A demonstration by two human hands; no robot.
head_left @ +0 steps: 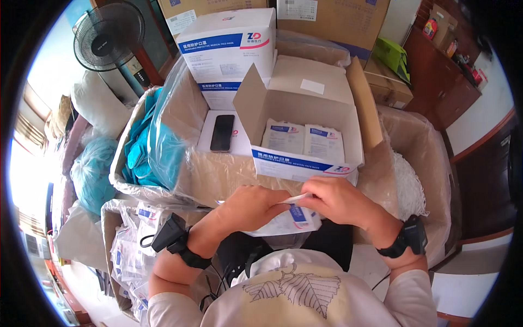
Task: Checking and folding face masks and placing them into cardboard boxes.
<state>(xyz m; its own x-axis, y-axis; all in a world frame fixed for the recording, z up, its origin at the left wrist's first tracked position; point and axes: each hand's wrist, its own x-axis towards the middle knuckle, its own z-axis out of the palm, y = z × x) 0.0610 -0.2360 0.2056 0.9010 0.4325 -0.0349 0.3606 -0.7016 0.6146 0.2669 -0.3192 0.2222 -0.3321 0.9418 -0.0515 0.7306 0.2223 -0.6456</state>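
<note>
My left hand (245, 207) and my right hand (340, 201) meet above my lap, both closed. Between thumbs and fingers they pinch the edge of a thin white packet (297, 199); my fingers cover most of it. Just under the hands lies a white and blue printed packet (299, 216), partly hidden; I cannot tell whether it joins the pinched edge. In front of them stands an open white carton (305, 166) with a blue band, its flaps folded back. Inside it are two stacks of flat packets (324, 144), side by side.
A black phone (222, 133) lies on a white box left of the carton. Behind it rises a closed white and blue box (229, 46). Loose packets (133, 250) fill a lined box at lower left; teal fabric (144, 147) fills another. White cords (408, 188) sit in the right-hand box.
</note>
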